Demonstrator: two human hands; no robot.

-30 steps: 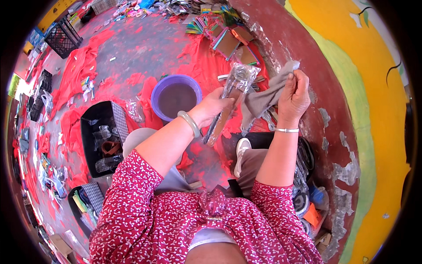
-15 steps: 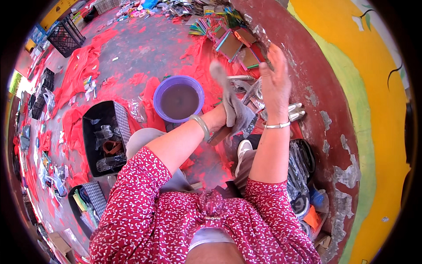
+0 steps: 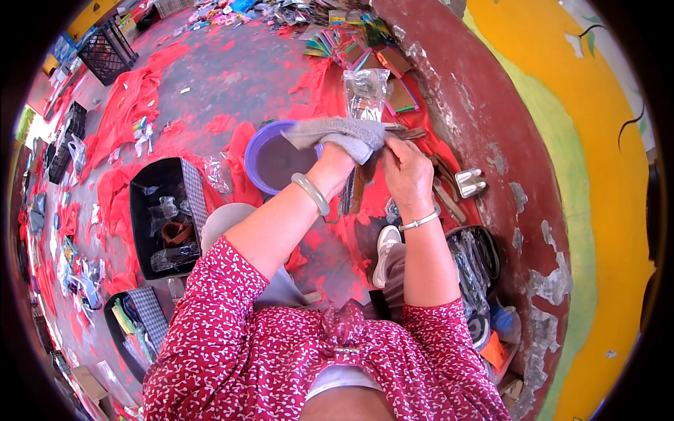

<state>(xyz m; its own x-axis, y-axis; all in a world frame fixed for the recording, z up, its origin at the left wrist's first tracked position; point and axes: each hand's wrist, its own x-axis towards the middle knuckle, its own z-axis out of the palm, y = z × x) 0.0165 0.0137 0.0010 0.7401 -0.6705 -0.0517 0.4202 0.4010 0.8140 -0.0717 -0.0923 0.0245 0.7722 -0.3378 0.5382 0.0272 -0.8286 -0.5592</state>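
Looks midway through handling 1 clear plastic packet (image 3: 365, 105) with something brown inside, held up above the floor, between the purple basin (image 3: 250, 168) and the dark red wall (image 3: 484, 105). Apparently supports it with the left hand (image 3: 338, 160), mostly hidden under a grey cloth (image 3: 344, 132); cannot tell how the left fingers close there. Brings the right hand (image 3: 407, 172) up to the cloth's right edge, fingers bent together, tips seemingly pinched on the fabric.

Done, as far as shows: getting packet and cloth together, with the cloth lying across the packet's middle. Left, by judgement: bringing the cloth to the clear top and the brown lower end, both bare of it, and letting go of the packet. Cannot tell how clean or finished.

Shows more clear-wrapped pieces in the black box (image 3: 191, 189) with a checked side, and others in the black bag (image 3: 497, 261) near the right forearm; impossible to say whether finished or waiting. Shows brown strips (image 3: 449, 205) lying loose by the wall, too.
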